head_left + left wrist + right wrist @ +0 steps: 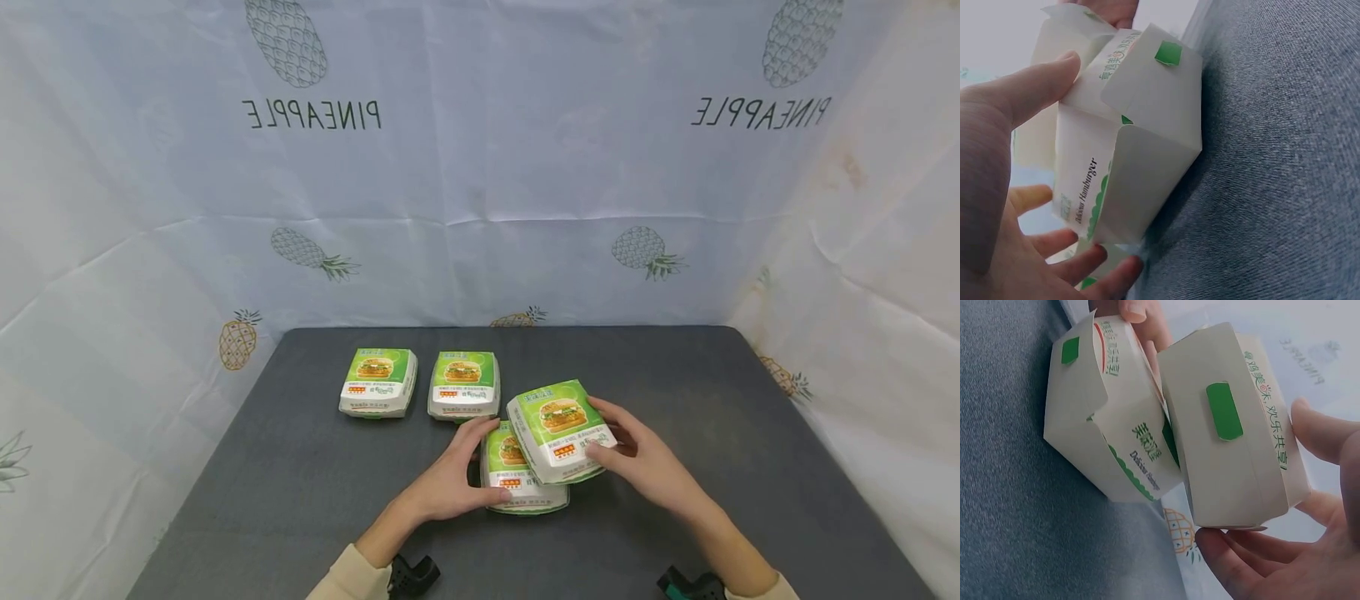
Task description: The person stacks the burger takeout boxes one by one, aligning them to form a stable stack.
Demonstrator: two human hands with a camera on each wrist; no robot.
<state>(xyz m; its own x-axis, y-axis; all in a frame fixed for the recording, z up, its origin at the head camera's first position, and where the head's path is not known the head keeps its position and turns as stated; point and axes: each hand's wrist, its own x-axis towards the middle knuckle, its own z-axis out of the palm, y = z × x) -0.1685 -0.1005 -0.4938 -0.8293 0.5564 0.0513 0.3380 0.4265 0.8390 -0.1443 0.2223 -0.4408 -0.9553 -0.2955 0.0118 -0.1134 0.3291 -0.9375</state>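
Note:
My right hand (pixel 648 458) grips a green-and-white hamburger box (pixel 558 429) by its right side, thumb in front and fingers behind. That box is tilted and overlaps the upper right of a second hamburger box (pixel 528 498), which sits on the table. Around the left side of this lower box is my left hand (pixel 448 483), its thumb at the front edge and its fingers toward the back. In the right wrist view, the held box (pixel 1229 469) leans against the lower box (pixel 1079 431). The left wrist view shows my left thumb (pixel 1044 84) against the lower box (pixel 1154 156).
Two more hamburger boxes stand farther back on the dark table (pixel 337 500): one at the left (pixel 378 383), the other near the middle (pixel 463 385). A white cloth (pixel 480 167) printed with pineapples hangs behind the table and along both sides.

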